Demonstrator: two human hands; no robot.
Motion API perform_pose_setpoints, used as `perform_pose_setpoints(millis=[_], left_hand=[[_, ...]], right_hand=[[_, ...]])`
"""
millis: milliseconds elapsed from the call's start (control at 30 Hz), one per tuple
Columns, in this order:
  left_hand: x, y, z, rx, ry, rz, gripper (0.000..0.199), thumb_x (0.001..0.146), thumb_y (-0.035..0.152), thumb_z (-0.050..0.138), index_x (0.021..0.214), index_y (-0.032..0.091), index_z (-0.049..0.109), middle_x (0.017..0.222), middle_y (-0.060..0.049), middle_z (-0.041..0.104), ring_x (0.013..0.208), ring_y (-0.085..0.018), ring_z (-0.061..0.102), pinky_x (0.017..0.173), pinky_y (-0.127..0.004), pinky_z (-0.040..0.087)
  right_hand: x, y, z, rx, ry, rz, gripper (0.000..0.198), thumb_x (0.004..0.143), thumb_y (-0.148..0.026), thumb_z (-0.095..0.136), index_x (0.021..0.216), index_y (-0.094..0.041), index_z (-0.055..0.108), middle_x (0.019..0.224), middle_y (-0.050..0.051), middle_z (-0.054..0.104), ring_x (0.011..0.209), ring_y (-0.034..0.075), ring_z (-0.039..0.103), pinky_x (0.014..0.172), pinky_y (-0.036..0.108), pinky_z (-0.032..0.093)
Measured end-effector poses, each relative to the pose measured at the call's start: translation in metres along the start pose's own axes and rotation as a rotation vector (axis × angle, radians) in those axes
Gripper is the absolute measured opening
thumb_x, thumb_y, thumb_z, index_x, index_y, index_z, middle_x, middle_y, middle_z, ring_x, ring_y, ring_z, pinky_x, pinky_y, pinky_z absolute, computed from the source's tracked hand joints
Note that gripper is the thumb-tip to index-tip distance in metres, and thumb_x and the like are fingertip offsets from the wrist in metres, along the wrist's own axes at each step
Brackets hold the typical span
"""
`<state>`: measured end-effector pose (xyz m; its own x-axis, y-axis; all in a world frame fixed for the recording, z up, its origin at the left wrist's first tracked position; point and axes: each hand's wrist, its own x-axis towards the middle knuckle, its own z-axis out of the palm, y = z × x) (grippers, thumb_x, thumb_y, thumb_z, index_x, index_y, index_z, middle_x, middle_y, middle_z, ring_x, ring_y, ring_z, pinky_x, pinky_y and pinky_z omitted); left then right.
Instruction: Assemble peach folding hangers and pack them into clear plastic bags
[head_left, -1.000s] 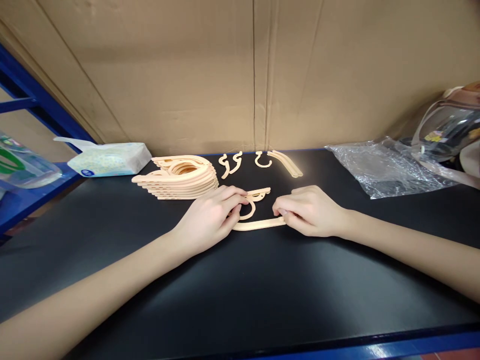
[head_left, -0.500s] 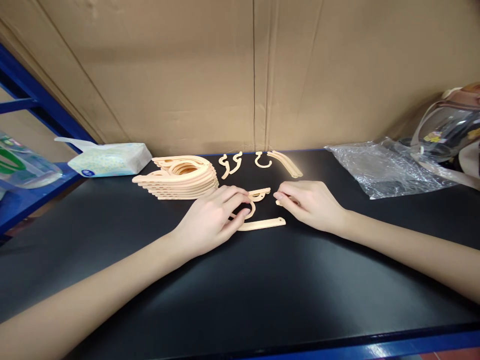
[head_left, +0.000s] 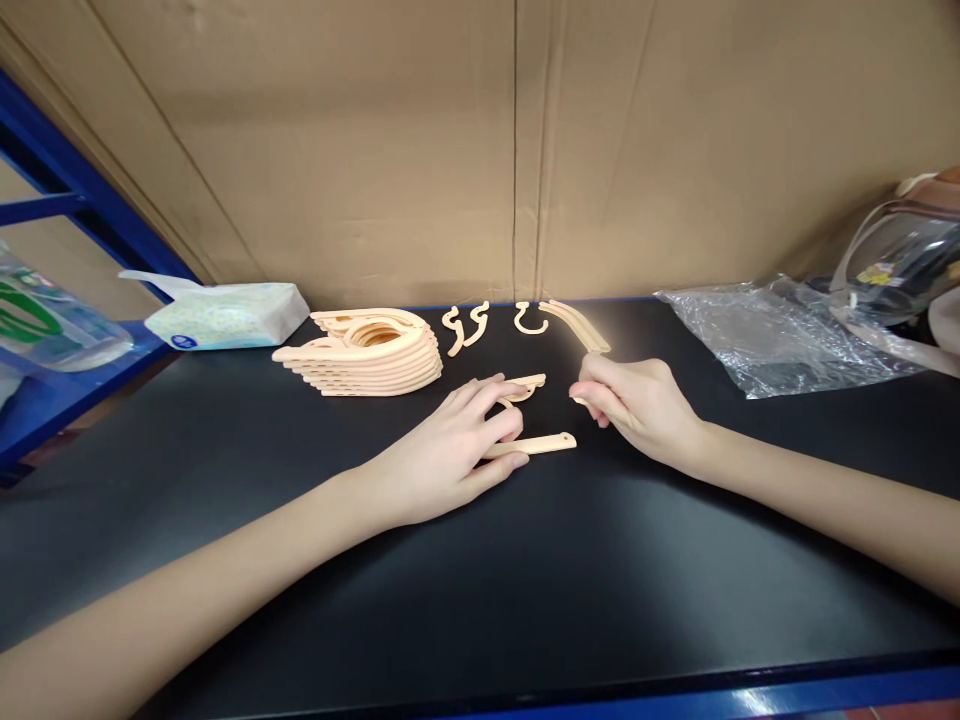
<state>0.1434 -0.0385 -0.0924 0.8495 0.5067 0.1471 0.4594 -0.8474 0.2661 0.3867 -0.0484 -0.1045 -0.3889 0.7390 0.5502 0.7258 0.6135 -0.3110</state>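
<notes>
My left hand (head_left: 457, 445) lies over a beige plastic folding hanger (head_left: 534, 444), thumb along its near arm and fingers on its far arm (head_left: 534, 382). The hanger's left part is hidden under the palm. To the right, my right hand (head_left: 634, 405) is closed just above the table, apart from the hanger. A small beige hanger piece (head_left: 579, 401) pokes out between thumb and fingers; the fist covers the rest. Behind my left hand sits a stack of beige folded hangers (head_left: 360, 360).
Two small curved hanger pieces (head_left: 477, 325), a loose hook (head_left: 531, 320) and a few long hanger arms (head_left: 576, 325) lie along the back. A tissue pack (head_left: 232, 315) stands at left, a clear plastic bag (head_left: 772, 340) at right, below a transparent bag (head_left: 900, 255). Cardboard (head_left: 375, 150) rises behind the black table (head_left: 510, 600).
My right hand has shifted slightly right and curled tighter around the small piece. My left hand has flattened over the hanger, its fingers reaching farther right. The view has shifted slightly.
</notes>
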Motion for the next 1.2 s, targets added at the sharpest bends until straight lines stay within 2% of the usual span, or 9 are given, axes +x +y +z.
perform_pose_setpoints(millis=[133, 267, 367, 533, 767, 1200], left_hand=[[-0.0002, -0.0001, 0.0007, -0.058, 0.072, -0.025, 0.016, 0.098, 0.029, 0.041, 0.087, 0.020, 0.047, 0.134, -0.011, 0.047, 0.134, -0.026, 0.036, 0.107, -0.043, 0.037], [0.0014, 0.0007, -0.0004, -0.110, 0.135, -0.071, 0.018, 0.099, 0.029, 0.039, 0.083, 0.020, 0.042, 0.128, -0.009, 0.048, 0.124, -0.022, 0.047, 0.105, -0.040, 0.038], [0.0017, 0.0006, -0.0011, -0.151, 0.171, -0.113, 0.019, 0.099, 0.028, 0.039, 0.081, 0.021, 0.038, 0.127, -0.009, 0.048, 0.119, -0.021, 0.049, 0.102, -0.040, 0.041], [0.0005, -0.0018, 0.0015, -0.221, 0.201, -0.168, 0.022, 0.099, 0.033, 0.039, 0.080, 0.022, 0.036, 0.124, -0.007, 0.049, 0.118, -0.022, 0.050, 0.098, -0.042, 0.045], [0.0004, -0.0017, 0.0026, -0.231, 0.191, -0.177, 0.021, 0.099, 0.035, 0.037, 0.082, 0.023, 0.035, 0.126, -0.007, 0.047, 0.126, -0.022, 0.044, 0.103, -0.044, 0.042], [0.0017, -0.0002, 0.0012, -0.179, 0.186, -0.155, 0.020, 0.100, 0.031, 0.038, 0.082, 0.023, 0.033, 0.123, -0.007, 0.047, 0.128, -0.021, 0.042, 0.105, -0.042, 0.039]], right_hand=[[0.0012, -0.0001, 0.0024, -0.069, -0.029, 0.046, 0.048, 0.095, -0.061, 0.029, 0.069, -0.022, 0.040, 0.048, -0.007, 0.044, 0.040, 0.009, 0.040, 0.045, 0.023, 0.028], [0.0050, -0.0032, 0.0028, -0.090, -0.116, 0.123, 0.040, 0.100, -0.050, 0.022, 0.080, -0.022, 0.043, 0.058, -0.004, 0.052, 0.049, 0.013, 0.049, 0.050, 0.024, 0.031], [0.0057, -0.0053, 0.0023, -0.057, -0.164, 0.131, 0.032, 0.098, -0.048, 0.030, 0.085, -0.022, 0.043, 0.064, -0.003, 0.057, 0.055, 0.014, 0.053, 0.054, 0.025, 0.034], [0.0043, -0.0054, 0.0031, -0.090, -0.218, 0.081, 0.031, 0.093, -0.053, 0.041, 0.090, -0.022, 0.047, 0.074, -0.002, 0.061, 0.057, 0.014, 0.052, 0.055, 0.026, 0.034], [0.0048, -0.0036, 0.0037, -0.051, -0.221, 0.088, 0.032, 0.096, -0.051, 0.041, 0.083, -0.022, 0.046, 0.072, -0.003, 0.058, 0.060, 0.012, 0.051, 0.056, 0.024, 0.033], [0.0063, -0.0032, 0.0034, -0.008, -0.232, 0.112, 0.034, 0.095, -0.051, 0.042, 0.078, -0.022, 0.040, 0.066, -0.004, 0.052, 0.056, 0.011, 0.045, 0.053, 0.025, 0.031]])
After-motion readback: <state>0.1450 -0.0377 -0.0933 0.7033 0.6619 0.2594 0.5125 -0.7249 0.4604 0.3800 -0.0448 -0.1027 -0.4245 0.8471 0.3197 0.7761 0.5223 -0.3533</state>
